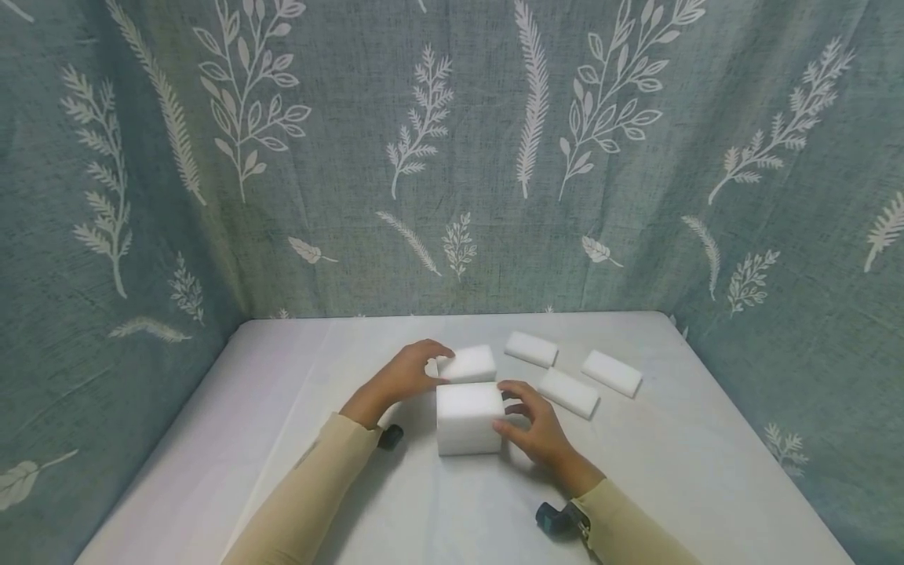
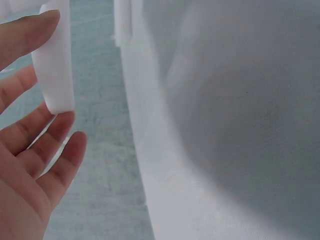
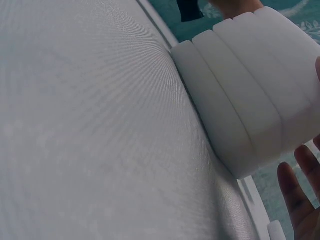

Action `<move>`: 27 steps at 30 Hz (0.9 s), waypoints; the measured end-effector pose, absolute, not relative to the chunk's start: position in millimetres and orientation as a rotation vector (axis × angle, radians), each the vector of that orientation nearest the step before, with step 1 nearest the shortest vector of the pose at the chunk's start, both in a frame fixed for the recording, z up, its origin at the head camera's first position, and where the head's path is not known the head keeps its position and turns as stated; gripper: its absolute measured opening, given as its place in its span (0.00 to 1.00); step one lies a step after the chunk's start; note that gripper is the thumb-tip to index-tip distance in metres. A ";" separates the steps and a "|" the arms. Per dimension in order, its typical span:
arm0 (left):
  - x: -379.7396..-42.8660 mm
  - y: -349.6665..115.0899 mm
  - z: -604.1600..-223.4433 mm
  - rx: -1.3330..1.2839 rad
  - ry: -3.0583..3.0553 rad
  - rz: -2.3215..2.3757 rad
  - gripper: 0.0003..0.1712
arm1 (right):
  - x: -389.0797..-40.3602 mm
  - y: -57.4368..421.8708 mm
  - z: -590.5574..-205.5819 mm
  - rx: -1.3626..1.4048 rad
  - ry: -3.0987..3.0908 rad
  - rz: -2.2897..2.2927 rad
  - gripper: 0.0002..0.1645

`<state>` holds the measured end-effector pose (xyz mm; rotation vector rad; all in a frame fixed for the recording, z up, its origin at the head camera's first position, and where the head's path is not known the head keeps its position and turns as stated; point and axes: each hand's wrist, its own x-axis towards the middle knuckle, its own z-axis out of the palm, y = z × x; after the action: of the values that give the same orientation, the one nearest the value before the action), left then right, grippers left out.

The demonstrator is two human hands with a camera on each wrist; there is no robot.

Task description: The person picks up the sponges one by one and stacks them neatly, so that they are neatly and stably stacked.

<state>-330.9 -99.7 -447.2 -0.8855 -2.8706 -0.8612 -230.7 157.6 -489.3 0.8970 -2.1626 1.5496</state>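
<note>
In the head view, my left hand (image 1: 404, 373) pinches a white sponge block (image 1: 470, 362) between thumb and fingers, just behind a stack. The left wrist view shows this sponge edge-on, thumb on one face and fingertips at its lower end. Several identical white sponges form the neat stack (image 1: 469, 420), whose layers stand out in the right wrist view. From its right side, my right hand (image 1: 534, 424) holds the stack, with curved fingers near the back corner and the thumb at the front. Part of the held sponge is hidden behind the stack.
Three loose white sponges lie flat to the right behind the stack: one at the back (image 1: 531, 349), one nearer (image 1: 568, 391) and one farther right (image 1: 612, 373). All rest on a white-covered table (image 1: 318, 471). Leaf-patterned green curtains (image 1: 452, 157) enclose its back and sides.
</note>
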 end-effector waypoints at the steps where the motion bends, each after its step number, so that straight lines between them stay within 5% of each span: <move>1: -329.0 -100.5 -446.0 -0.882 -2.863 -0.865 0.25 | -230.6 157.6 -489.1 0.894 -2.164 1.554 0.32; 27: -301.9 -114.8 -422.2 -0.907 -2.706 -0.974 0.28 | -229.7 159.2 -486.7 0.911 -2.153 1.579 0.32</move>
<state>-301.9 -114.8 -422.2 -0.9074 -2.7063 -0.9740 -229.7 159.2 -486.7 0.9109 -2.1530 1.5787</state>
